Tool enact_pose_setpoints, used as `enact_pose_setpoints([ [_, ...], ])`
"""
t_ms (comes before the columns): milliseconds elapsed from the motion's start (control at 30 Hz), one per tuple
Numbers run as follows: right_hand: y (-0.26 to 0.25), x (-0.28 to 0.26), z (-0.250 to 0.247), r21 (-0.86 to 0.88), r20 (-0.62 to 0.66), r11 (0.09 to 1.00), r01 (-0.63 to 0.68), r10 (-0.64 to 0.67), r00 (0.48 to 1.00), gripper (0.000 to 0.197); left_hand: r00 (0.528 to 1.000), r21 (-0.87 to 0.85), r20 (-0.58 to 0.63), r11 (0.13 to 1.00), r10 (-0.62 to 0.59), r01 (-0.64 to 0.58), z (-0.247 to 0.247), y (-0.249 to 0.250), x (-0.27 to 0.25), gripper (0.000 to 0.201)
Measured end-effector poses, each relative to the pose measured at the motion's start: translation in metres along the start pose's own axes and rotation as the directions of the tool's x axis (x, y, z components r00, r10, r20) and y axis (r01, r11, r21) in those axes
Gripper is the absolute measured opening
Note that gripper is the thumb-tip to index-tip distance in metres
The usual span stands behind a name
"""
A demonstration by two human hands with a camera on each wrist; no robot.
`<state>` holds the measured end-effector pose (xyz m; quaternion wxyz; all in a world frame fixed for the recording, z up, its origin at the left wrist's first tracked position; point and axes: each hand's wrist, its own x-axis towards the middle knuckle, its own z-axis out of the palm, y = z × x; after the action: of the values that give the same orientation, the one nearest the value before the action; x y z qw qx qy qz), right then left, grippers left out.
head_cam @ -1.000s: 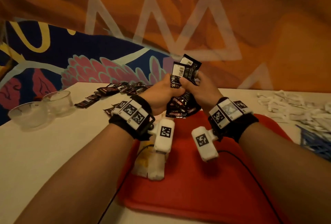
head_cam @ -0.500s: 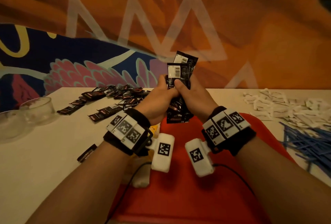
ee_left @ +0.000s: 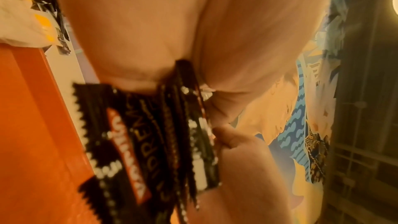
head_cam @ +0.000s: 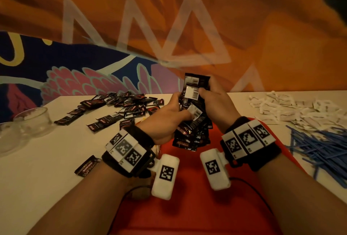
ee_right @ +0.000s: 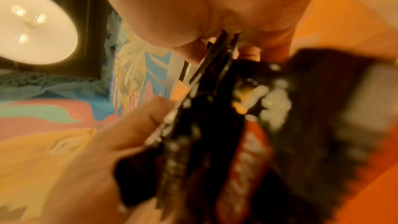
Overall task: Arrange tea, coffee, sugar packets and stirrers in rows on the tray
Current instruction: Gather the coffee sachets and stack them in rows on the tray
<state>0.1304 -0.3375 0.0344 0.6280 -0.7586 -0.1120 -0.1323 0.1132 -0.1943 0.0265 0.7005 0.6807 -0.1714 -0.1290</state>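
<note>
Left hand (head_cam: 165,120) and right hand (head_cam: 214,101) both clamp one bundle of black coffee sachets (head_cam: 193,122) above the red tray's (head_cam: 187,206) far edge; the wrist views blur, perhaps a dozen sachets.

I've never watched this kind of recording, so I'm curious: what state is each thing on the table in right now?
Bundle of black packets: held upright over the tray by left hand and right hand.
Red tray: flat on the table.
Loose black packets: scattered.
White packets: heaped.
Blue stirrers: piled.
Glass bowls: upright.

A bunch of black coffee sachets (head_cam: 191,120) stands upright above the red tray (head_cam: 187,206).
</note>
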Motion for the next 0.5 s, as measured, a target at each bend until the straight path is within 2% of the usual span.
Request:
enact_pose_setpoints([
  [167, -0.0034, 0.0010, -0.0010, 0.066, 0.040, 0.995, -0.070, 0.067, 0.997, 0.023, 0.999, -0.025, -0.053, 1.000, 0.009, -0.010, 0.0017, -0.0020, 0.0009, 0.059],
  [333, -0.0066, 0.0024, 0.0004, -0.032, 0.078, 0.994, -0.104, 0.106, 0.991, 0.020, 0.997, -0.071, -0.073, 0.997, 0.031, -0.036, -0.0014, -0.0031, 0.0001, 0.056],
  [433, -0.0092, 0.0012, -0.0007, -0.114, 0.107, 0.991, -0.069, 0.081, 0.991, 0.025, 0.995, -0.081, -0.094, 0.995, 0.045, -0.053, -0.0045, -0.0040, -0.0014, 0.053],
  [500, -0.0080, -0.0008, -0.0003, -0.127, 0.147, 0.990, -0.057, 0.076, 0.986, 0.020, 0.990, -0.060, -0.125, 0.996, 0.060, -0.068, -0.0054, -0.0028, -0.0028, 0.049],
])
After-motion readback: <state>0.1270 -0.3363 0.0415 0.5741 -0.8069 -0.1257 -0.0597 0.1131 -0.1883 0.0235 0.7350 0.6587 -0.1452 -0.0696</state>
